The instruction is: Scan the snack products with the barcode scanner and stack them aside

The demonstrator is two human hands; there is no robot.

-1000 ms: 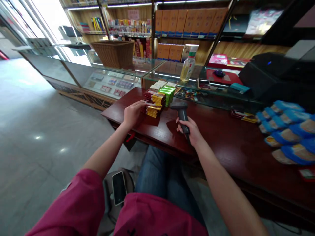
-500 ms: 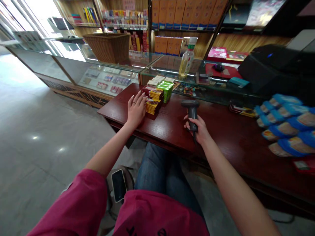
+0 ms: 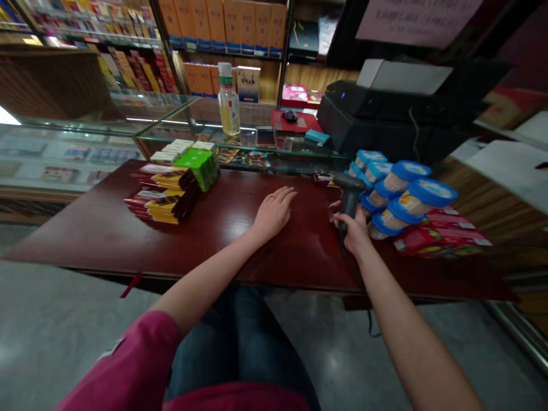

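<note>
My right hand (image 3: 356, 233) grips the handle of a dark grey barcode scanner (image 3: 350, 197), held upright near the right of the dark red table (image 3: 231, 228), its cord hanging down past the table's front edge. My left hand (image 3: 274, 212) is over the middle of the table, palm down with fingers stretched out and holding nothing. Just behind and right of the scanner are stacked tubs with blue lids (image 3: 430, 193). On the left side of the table lie stacked yellow-and-red packets (image 3: 165, 200), beside green packs (image 3: 201, 166) and white packs (image 3: 171, 151).
Red boxes (image 3: 445, 235) lie at the table's right end. Behind the table runs a glass counter (image 3: 165, 128) bearing a bottle of yellowish drink (image 3: 229, 105). A black machine (image 3: 385, 123) stands at the back right, and a wicker basket (image 3: 51, 85) at the back left.
The view has swung right. My left hand has left the yellow-and-red packets and moved right to mid-table. My right hand, still holding the barcode scanner, is now close to the blue-lidded tubs.
</note>
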